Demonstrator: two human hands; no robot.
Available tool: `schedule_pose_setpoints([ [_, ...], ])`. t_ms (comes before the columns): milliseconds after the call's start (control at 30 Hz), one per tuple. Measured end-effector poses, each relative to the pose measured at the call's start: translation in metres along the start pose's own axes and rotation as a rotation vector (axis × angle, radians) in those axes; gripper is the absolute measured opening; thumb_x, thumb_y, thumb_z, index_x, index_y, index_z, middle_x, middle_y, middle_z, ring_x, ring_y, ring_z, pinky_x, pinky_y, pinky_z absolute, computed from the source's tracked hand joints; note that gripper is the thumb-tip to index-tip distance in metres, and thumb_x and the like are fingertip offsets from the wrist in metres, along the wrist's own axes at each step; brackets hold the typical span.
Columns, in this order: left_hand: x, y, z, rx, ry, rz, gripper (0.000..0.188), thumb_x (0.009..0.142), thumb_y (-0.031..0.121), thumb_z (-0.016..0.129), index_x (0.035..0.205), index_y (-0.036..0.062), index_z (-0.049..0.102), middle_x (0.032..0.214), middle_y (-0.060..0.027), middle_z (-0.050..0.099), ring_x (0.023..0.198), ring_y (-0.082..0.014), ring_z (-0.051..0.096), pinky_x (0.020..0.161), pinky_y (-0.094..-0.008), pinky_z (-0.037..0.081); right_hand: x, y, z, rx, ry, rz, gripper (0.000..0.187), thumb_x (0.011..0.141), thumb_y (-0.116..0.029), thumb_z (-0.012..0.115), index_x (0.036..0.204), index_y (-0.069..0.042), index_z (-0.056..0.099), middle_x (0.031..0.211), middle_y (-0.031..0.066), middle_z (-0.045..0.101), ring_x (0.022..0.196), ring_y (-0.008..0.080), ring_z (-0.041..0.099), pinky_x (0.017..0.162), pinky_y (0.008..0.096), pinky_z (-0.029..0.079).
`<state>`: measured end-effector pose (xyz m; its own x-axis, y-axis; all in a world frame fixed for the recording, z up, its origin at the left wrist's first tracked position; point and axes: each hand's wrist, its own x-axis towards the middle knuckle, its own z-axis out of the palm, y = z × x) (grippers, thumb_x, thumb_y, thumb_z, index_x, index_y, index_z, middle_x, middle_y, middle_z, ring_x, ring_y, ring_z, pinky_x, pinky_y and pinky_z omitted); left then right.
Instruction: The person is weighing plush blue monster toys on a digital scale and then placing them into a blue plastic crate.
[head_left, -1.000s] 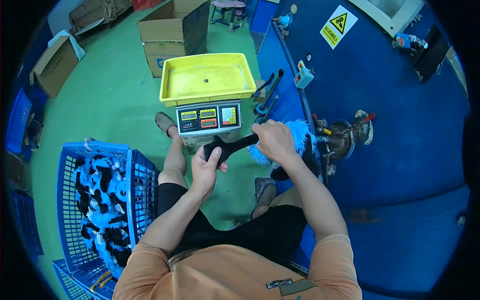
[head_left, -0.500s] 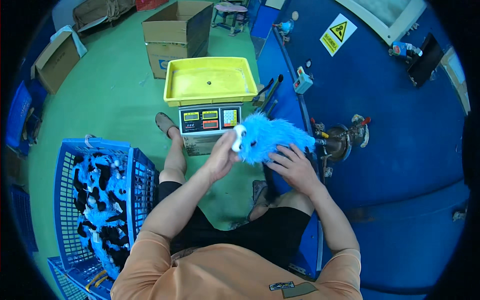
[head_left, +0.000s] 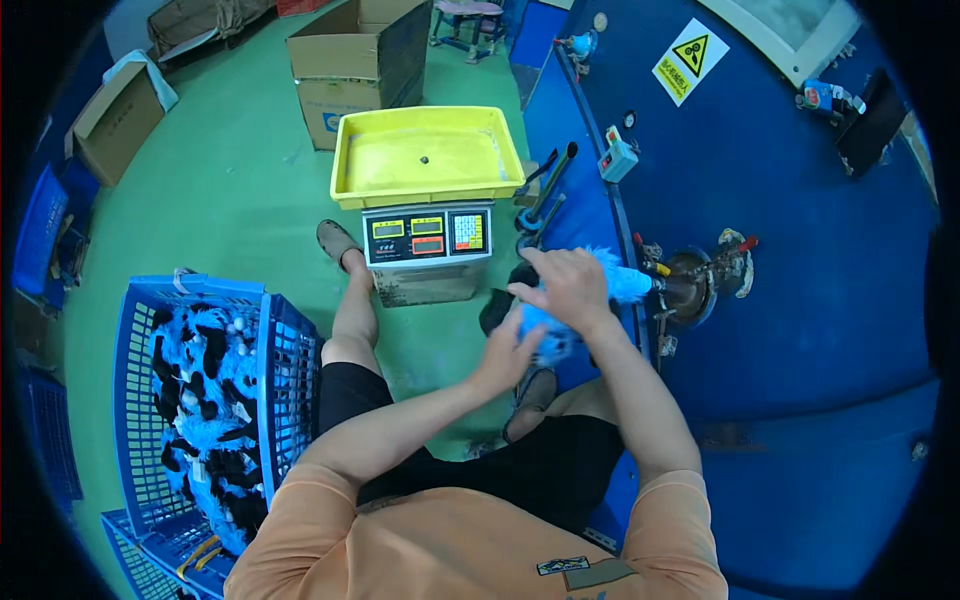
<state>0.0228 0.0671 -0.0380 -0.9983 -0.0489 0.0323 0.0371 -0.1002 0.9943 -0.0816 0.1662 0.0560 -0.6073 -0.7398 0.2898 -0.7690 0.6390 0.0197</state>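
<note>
While both hands are gripping it, the right hand [head_left: 570,290] and left hand [head_left: 510,352] are pushing the blue fluffy toy [head_left: 590,300] onto the metal nozzle [head_left: 690,285] just beside them; stuffing looks just started, scale tray [head_left: 430,190] waiting.

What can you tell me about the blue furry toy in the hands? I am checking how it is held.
The blue furry toy looks like soft plush with a dark part at its near end. It lies sideways at knee height, its far end pushed against a metal nozzle on the blue machine. The right hand grips it from above; the left hand cups its lower end.
</note>
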Motion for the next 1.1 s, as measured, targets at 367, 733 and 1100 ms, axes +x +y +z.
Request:
schedule_pose_setpoints([
  [367, 0.021, 0.010, -0.059, -0.307, -0.106, -0.217, 0.035, 0.099, 0.027, 0.061, 0.125, 0.0044, 0.056, 0.114, -0.0096, 0.064, 0.100, -0.0169, 0.061, 0.092, -0.0340, 0.050, -0.017, 0.033, -0.018, -0.217, 0.162, -0.134, 0.041, 0.069, -0.023, 0.078, 0.105, -0.012, 0.063, 0.086, 0.0050, 0.064, 0.081, 0.0235, 0.059, 0.073, 0.0360, 0.044],
  [733, 0.032, 0.047, -0.039, -0.739, -0.019, -0.262, 0.031, 0.102, 0.025, 0.055, 0.121, 0.0005, 0.055, 0.107, -0.0123, 0.064, 0.088, -0.0158, 0.063, 0.078, -0.0239, 0.052, -0.041, 0.067, -0.010, -0.159, 0.133, 0.066, 0.033, 0.066, -0.013, 0.075, 0.096, -0.012, 0.061, 0.086, 0.0064, 0.064, 0.082, 0.0271, 0.061, 0.078, 0.0386, 0.047],
  [1100, 0.077, 0.080, -0.025, -0.020, -0.011, -0.143, 0.025, 0.101, 0.018, 0.054, 0.113, -0.0037, 0.053, 0.084, -0.0106, 0.062, 0.063, -0.0150, 0.062, 0.057, -0.0267, 0.054, -0.044, 0.062, 0.006, -0.195, 0.115, 0.155, 0.033, 0.067, -0.015, 0.075, 0.096, -0.013, 0.062, 0.082, 0.0038, 0.061, 0.079, 0.0252, 0.060, 0.077, 0.0377, 0.046],
])
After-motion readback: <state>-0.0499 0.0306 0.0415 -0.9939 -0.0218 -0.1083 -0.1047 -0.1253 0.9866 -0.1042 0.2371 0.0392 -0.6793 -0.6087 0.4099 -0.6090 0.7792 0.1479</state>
